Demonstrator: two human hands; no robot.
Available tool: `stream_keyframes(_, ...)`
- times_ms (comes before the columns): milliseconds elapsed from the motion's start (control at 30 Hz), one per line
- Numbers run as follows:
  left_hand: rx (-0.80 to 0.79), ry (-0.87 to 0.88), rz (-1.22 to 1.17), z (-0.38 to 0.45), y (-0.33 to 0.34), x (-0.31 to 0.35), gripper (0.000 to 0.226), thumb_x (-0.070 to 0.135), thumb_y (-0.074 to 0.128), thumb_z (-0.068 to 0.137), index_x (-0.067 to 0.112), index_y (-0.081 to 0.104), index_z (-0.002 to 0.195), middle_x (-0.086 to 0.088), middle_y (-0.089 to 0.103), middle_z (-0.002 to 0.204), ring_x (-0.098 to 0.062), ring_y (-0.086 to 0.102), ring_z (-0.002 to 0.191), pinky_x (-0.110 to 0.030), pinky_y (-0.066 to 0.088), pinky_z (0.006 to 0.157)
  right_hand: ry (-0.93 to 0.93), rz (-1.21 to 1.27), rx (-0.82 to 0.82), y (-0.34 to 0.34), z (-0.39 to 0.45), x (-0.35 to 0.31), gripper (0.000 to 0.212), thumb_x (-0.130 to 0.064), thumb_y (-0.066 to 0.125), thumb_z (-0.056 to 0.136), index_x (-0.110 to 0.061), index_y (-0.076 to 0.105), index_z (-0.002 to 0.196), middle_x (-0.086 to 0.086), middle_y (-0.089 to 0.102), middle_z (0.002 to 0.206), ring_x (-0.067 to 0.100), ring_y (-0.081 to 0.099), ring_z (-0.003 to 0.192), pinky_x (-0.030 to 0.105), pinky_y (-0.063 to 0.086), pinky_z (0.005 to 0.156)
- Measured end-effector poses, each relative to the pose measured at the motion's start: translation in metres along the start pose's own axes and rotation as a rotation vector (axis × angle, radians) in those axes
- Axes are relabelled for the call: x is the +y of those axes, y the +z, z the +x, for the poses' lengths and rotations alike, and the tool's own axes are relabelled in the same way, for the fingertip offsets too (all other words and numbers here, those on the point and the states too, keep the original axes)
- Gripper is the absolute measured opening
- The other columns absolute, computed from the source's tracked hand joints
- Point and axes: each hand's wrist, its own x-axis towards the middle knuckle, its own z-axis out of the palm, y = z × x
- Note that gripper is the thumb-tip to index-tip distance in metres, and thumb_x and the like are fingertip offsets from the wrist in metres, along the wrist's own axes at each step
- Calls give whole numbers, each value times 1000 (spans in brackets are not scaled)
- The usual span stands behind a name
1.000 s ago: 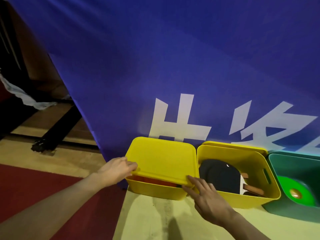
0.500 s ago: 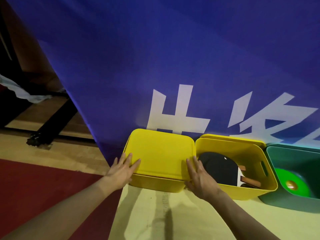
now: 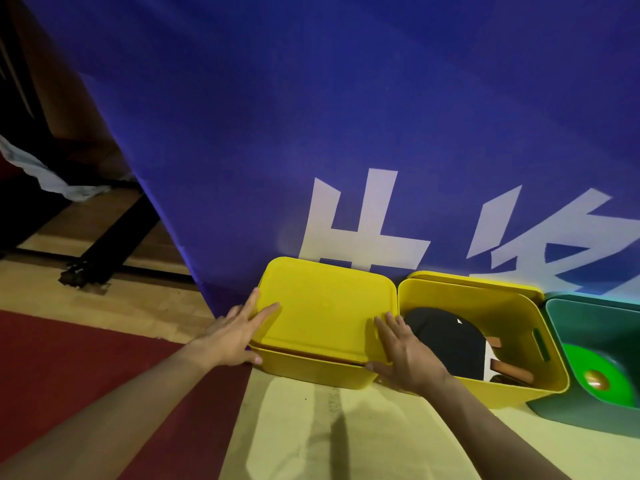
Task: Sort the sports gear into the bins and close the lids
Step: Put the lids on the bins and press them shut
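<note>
Since a second ago: both hands shifted from the lid's front edge onto its top, lid lowered from a front-raised tilt to nearly flat, a thin slit left along the front.

Behind everything, blue banner (image 3: 346, 116) with white characters, leaning away over the bins. On the floor below, beige mat (image 3: 346, 438) and red carpet (image 3: 86, 368) to the left.

Against the banner's foot, three bins in a row running left to right: leftmost yellow bin (image 3: 311, 370) under its yellow lid (image 3: 325, 306), lid's flat face upward; open yellow bin (image 3: 485, 306) touching it on the right, holding black paddles (image 3: 446, 341) with wooden handles pointing right; green bin (image 3: 588, 327) at far right, with a bright green disc (image 3: 599, 372) inside.

Left hand (image 3: 235, 330) at the lid's left edge: fingers straight, flat on the top, thumb down against the bin's front corner, gripping nothing. Right hand (image 3: 405, 355) at the lid's right front corner: fingers extended and pressed on the lid, thumb under along the bin's front. Forearms reaching in from below, angled toward each other.
</note>
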Motion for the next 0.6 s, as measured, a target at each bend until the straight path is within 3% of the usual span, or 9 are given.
stream_keyframes(167, 23, 29, 27, 5, 1, 7, 112, 44, 76, 87, 58, -13, 153, 3, -27, 167, -33, 43, 133, -49, 50, 102, -24, -30, -97, -8, 10, 1, 103, -68, 58, 88, -34, -5, 161, -1, -19, 168, 38, -7, 155, 53, 19, 122)
stream_keyframes(367, 12, -7, 88, 7, -4, 9, 97, 47, 68, 93, 46, -2, 160, 0, -13, 171, -35, 39, 138, -49, 46, 106, -61, -138, -127, -14, 17, 4, 98, -75, 44, 88, -34, -5, 161, -1, -11, 170, 44, -6, 153, 57, 17, 122)
stream_keyframes(433, 24, -11, 132, 7, -3, 12, 95, 49, 66, 94, 46, -3, 160, 1, -14, 171, -37, 31, 144, -51, 43, 109, -80, -175, -111, -12, 14, 5, 99, -81, 33, 84, -34, -5, 161, -1, -10, 170, 45, -7, 153, 57, 9, 123)
stream_keyframes(500, 19, -3, 173, 8, 0, 15, 93, 46, 64, 96, 48, -5, 159, 2, -19, 170, -41, 11, 153, -56, 34, 116, -108, -193, -77, -7, 12, 5, 95, -81, 24, 84, -34, -7, 161, -1, -13, 169, 45, -11, 152, 56, 1, 123)
stream_keyframes(600, 14, 11, 191, 10, 6, 21, 97, 41, 65, 97, 50, -10, 157, 2, -27, 167, -43, -5, 155, -58, 34, 117, -119, -167, -70, -3, 5, 7, 92, -76, 37, 91, -38, -11, 160, -3, -20, 168, 42, -15, 152, 54, 3, 123)
